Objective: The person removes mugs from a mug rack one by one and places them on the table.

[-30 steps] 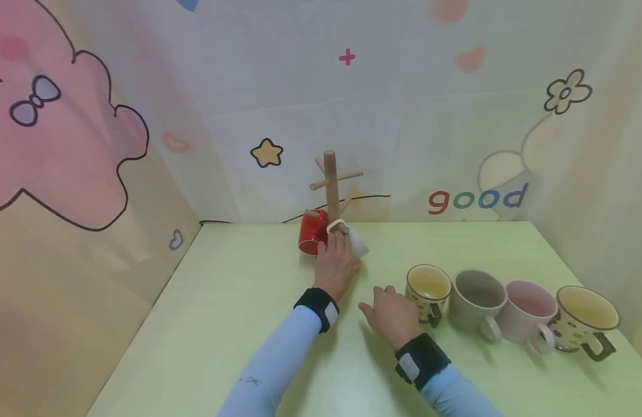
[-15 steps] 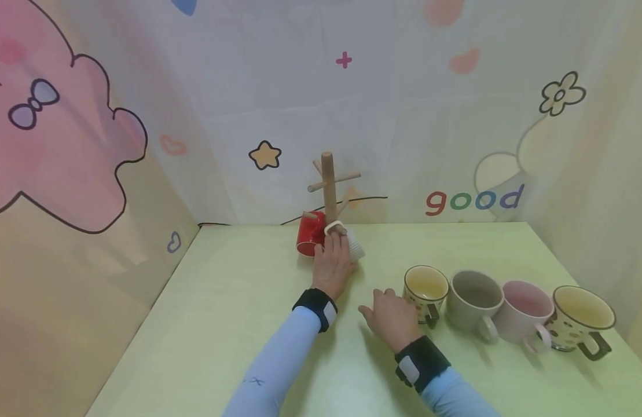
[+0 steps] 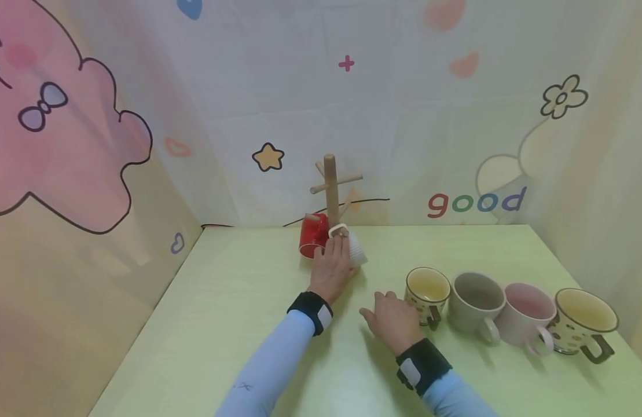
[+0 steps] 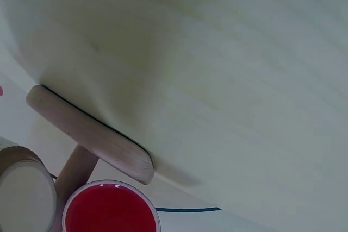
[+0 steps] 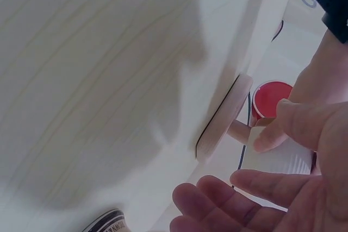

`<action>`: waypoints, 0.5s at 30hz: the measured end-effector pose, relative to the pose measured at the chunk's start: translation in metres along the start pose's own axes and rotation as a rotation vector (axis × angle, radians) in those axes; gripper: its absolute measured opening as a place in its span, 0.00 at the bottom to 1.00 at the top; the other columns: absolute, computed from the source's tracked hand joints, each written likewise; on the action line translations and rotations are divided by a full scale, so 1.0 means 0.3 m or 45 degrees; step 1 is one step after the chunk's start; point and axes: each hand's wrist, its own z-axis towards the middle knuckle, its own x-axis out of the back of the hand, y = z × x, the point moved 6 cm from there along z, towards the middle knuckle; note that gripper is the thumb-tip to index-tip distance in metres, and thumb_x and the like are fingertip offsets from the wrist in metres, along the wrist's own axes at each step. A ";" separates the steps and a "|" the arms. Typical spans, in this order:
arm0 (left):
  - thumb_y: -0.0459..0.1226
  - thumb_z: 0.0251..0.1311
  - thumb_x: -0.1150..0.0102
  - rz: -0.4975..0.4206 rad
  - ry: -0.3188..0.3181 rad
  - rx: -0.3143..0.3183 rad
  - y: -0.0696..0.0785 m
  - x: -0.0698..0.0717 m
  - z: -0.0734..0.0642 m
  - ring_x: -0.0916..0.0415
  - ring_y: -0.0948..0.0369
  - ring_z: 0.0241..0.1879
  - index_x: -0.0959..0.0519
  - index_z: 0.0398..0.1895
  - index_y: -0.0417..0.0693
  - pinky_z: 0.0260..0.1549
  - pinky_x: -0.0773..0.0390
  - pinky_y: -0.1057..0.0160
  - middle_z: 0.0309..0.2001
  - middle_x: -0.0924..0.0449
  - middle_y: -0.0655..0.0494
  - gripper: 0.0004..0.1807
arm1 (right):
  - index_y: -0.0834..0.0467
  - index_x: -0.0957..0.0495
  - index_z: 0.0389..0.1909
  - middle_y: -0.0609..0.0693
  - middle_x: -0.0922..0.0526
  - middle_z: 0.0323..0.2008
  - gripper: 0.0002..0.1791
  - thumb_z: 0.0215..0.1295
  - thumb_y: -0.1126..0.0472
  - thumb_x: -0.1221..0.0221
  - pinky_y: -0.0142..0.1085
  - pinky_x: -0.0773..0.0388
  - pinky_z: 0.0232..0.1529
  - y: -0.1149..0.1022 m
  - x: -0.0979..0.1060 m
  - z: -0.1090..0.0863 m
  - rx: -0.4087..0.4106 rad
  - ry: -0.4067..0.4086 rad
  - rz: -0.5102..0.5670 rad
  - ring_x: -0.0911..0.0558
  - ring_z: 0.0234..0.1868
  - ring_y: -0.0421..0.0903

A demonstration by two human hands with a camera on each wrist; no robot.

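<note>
A wooden mug tree [image 3: 331,197] stands at the back of the table with a red mug [image 3: 310,234] on its lower left peg. Beside that, a white ribbed mug [image 3: 357,249] hangs tilted, its handle over a lower front peg. My left hand [image 3: 331,269] grips the white mug, fingers at its handle side and thumb at its wall; part of the mug is hidden behind it. My right hand [image 3: 396,321] holds nothing, its fingers loosely bent and thumb out, close to a small yellow patterned cup [image 3: 427,289].
To the right of that cup stand a grey mug [image 3: 474,304], a pink mug [image 3: 524,318] and a larger yellow patterned cup [image 3: 586,318] in a row. Upper pegs [image 3: 349,179] of the tree carry nothing. A printed cloth [image 3: 404,116] rises behind the table.
The left wrist has shifted slightly left, the hand staying at the white mug. The right hand keeps its place, and the whole head view has shifted a little.
</note>
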 end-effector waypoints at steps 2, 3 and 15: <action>0.61 0.51 0.30 -0.015 -0.002 -0.008 -0.002 0.007 -0.005 0.29 0.53 0.53 0.35 0.65 0.41 0.40 0.23 0.59 0.59 0.26 0.46 0.47 | 0.67 0.20 0.47 0.63 0.19 0.35 0.27 0.65 0.44 0.37 0.52 0.21 0.27 0.000 -0.003 0.001 -0.003 -0.008 -0.005 0.17 0.31 0.60; 0.61 0.51 0.30 -0.019 0.000 -0.012 -0.003 0.010 -0.008 0.29 0.53 0.54 0.36 0.66 0.41 0.40 0.23 0.59 0.59 0.26 0.46 0.47 | 0.67 0.20 0.48 0.63 0.19 0.35 0.28 0.65 0.44 0.37 0.52 0.21 0.28 -0.001 -0.004 0.001 -0.006 -0.012 -0.007 0.17 0.31 0.60; 0.58 0.50 0.28 -0.204 0.097 -0.027 0.015 0.082 -0.043 0.29 0.54 0.53 0.37 0.64 0.44 0.42 0.23 0.60 0.56 0.26 0.49 0.45 | 0.67 0.20 0.44 0.61 0.20 0.31 0.26 0.65 0.45 0.37 0.50 0.22 0.24 0.001 0.002 0.004 -0.019 -0.036 0.016 0.18 0.28 0.57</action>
